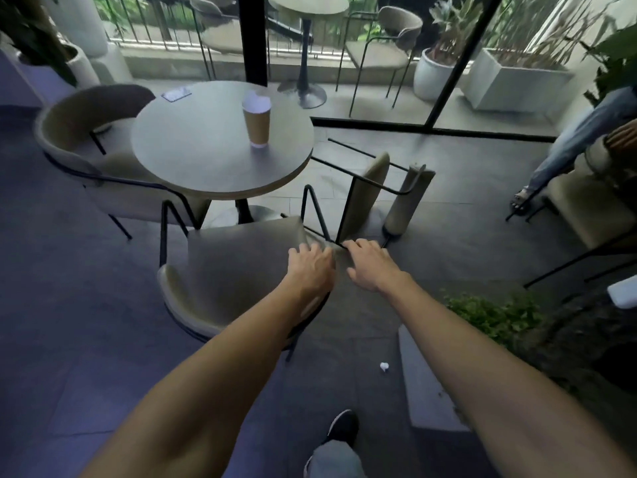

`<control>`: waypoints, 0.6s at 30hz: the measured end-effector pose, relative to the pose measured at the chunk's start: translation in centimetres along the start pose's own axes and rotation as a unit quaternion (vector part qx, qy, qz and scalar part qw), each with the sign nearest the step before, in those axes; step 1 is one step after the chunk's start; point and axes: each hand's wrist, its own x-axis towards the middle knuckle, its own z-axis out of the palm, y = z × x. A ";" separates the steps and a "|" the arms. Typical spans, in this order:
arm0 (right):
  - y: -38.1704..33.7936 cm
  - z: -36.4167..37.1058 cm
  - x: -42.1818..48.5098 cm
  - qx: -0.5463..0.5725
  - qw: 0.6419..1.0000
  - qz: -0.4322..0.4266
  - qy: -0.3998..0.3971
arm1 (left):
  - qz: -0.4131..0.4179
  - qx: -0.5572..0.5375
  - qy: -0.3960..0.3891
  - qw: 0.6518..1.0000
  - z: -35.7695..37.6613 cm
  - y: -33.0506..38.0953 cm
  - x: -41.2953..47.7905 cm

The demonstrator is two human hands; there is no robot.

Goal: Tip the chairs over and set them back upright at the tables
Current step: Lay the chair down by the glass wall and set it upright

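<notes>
Arms both stretched forward, palms down. Left hand [310,267] laid on right corner of upright chair [238,270], fingers loosely bent over seat edge. Right hand [370,262] just beside, fingers spread, tips at black leg of tipped chair [365,191], on its side right of round table [206,160]. Contact with leg not discernible.

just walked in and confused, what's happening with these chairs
A person stretches both arms forward. The left hand rests on the near chair by the round table. The right hand reaches the black frame of the tipped chair, which lies on its side on the floor, not yet upright.
</notes>
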 end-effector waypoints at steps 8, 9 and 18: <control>11.2 -4.4 5.2 -0.022 0.999 -0.015 -0.020 | -0.008 -0.068 -0.011 0.998 -3.0 10.1 11.0; 12.7 -5.2 6.3 -0.022 1.000 -0.008 -0.019 | -0.005 -0.076 -0.008 0.997 -3.6 11.0 12.5; 23.3 -7.9 19.4 -0.044 0.998 0.014 -0.041 | 0.006 -0.074 0.005 0.997 -5.8 14.0 29.0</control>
